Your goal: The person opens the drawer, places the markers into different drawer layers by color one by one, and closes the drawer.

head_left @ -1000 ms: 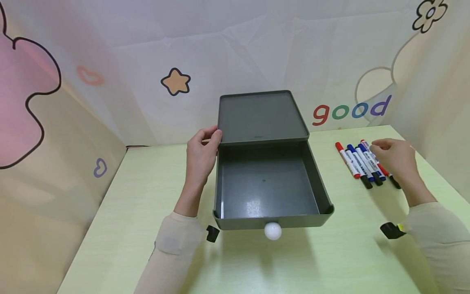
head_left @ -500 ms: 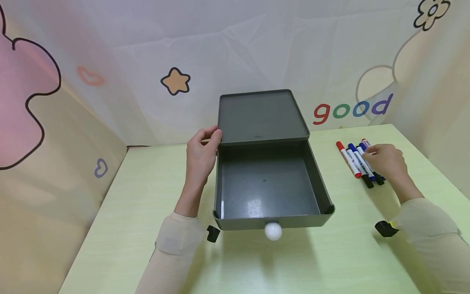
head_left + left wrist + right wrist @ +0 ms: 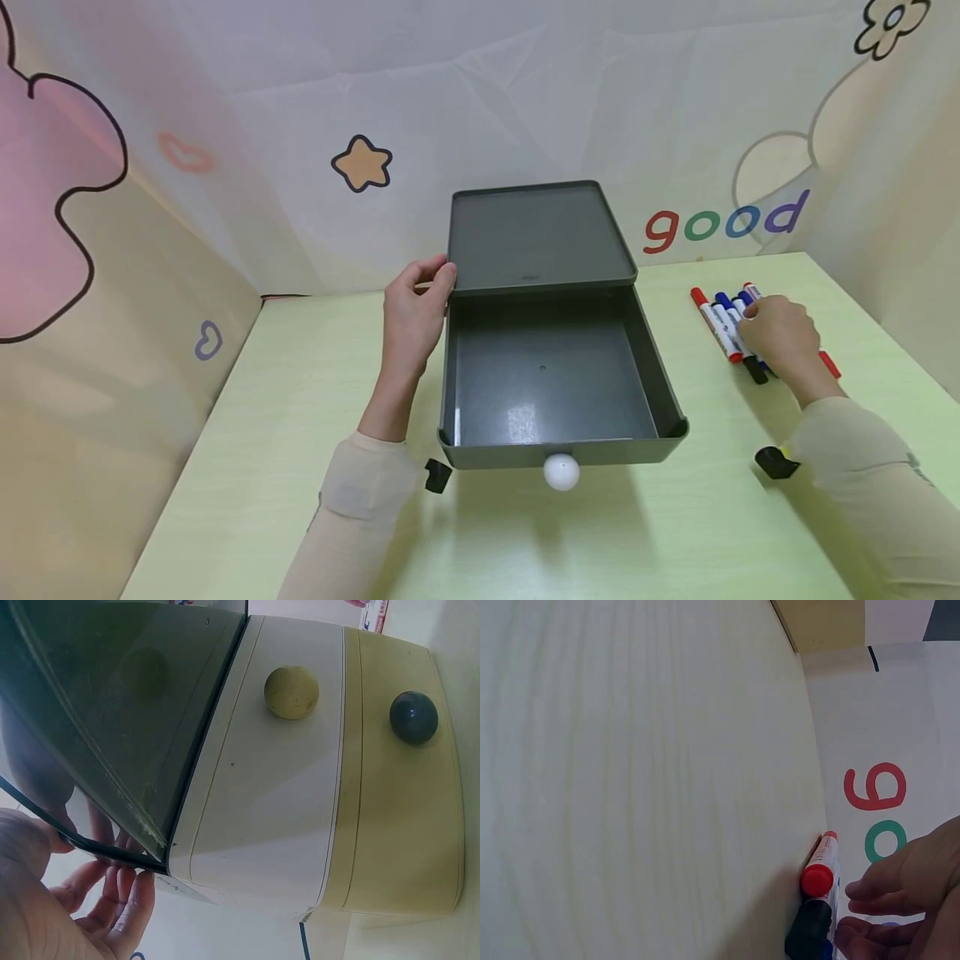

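Observation:
A dark grey-green drawer point(image 3: 562, 454) with a white round knob point(image 3: 562, 472) stands pulled out below the cabinet's flat top point(image 3: 543, 242); its inside is bare. My left hand point(image 3: 414, 312) pinches the cabinet's left edge, thumb toward me; in the left wrist view its fingers point(image 3: 124, 907) curl at the rim. Over the pile of whiteboard markers point(image 3: 717, 329) at right, my right hand point(image 3: 782, 337) lies with bent fingers. In the right wrist view its fingertips come close to a red-capped marker point(image 3: 819, 874); the hand hides whether they grip one.
Below the open drawer, the left wrist view shows a white front point(image 3: 259, 780) with a yellow knob and a yellow front point(image 3: 401, 810) with a dark knob. A printed cloth wall point(image 3: 525, 108) stands behind the pale wood table point(image 3: 315, 400).
My right hand has moved left and down over the markers, covering more of them. A red marker end now shows right of the wrist. My left hand and the drawer stay put.

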The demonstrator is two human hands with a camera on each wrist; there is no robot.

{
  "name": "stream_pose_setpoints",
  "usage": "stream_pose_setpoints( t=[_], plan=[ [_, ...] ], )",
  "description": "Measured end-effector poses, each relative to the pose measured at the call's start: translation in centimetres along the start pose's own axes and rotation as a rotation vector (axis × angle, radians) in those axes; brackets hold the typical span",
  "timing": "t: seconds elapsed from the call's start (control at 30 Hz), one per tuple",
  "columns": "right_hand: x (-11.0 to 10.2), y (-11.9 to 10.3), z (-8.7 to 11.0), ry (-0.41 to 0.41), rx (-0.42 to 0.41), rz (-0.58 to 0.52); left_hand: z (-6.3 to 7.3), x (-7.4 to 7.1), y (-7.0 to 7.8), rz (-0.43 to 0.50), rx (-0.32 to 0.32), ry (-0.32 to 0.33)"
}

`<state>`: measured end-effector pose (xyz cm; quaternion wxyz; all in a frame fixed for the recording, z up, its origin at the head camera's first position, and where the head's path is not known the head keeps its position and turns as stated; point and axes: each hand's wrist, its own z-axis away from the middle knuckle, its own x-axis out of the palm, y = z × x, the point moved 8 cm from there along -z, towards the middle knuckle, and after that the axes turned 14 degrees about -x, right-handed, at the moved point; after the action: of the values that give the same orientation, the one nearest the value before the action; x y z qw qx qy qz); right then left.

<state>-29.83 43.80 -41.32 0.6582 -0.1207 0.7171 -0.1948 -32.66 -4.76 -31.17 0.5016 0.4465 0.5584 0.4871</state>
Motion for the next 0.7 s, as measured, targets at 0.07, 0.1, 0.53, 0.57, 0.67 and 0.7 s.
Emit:
stream_pose_setpoints(
  t=[0.07, 0.1, 0.53, 0.57, 0.67, 0.7],
  plan=[
    [0.06, -0.01, -0.08, 0.007, 0.003, 0.004, 0.02, 0.04, 0.04, 0.002, 0.000, -0.002],
    [0.09, -0.01, -0.13, 0.012, 0.002, 0.007, 0.03, 0.04, 0.03, 0.002, -0.002, -0.002],
    [0.36, -0.27, -0.61, 0.021, -0.023, 0.072, 0.07, 0.03, 0.12, 0.004, 0.001, 0.003],
    [0.38, -0.34, -0.62, 0.018, -0.026, 0.074, 0.09, 0.01, 0.11, 0.006, 0.000, 0.002],
    [0.49, -0.48, -0.63, 0.015, -0.028, 0.084, 0.13, -0.04, 0.05, 0.005, -0.001, 0.001],
    [0.53, -0.49, -0.64, 0.015, -0.027, 0.088, 0.16, -0.05, 0.04, 0.005, -0.001, 0.000]
  ],
)
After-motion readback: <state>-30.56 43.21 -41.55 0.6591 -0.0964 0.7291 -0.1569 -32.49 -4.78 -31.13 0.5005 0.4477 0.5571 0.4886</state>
